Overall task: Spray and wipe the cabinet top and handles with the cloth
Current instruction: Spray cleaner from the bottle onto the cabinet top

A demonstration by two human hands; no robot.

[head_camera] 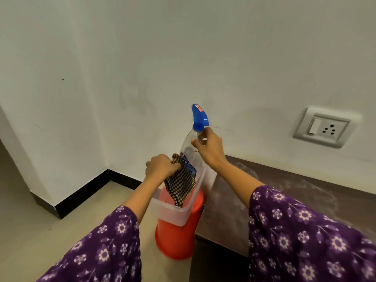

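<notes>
A clear spray bottle [190, 151] with a blue trigger head stands tilted in a translucent plastic tub [173, 214]. My right hand [207, 148] holds the bottle by its neck, just under the blue head. My left hand [160, 167] grips the top of a black-and-beige checked cloth [181, 184], which hangs down into the tub. The dark brown cabinet top [274, 190] lies to the right and looks dusty. No cabinet handles show.
The tub sits on an upturned red bucket [177, 239] on the beige floor, against the cabinet's left end. A white wall with a switch-and-socket plate [323, 127] rises behind. Black skirting runs along the floor at left.
</notes>
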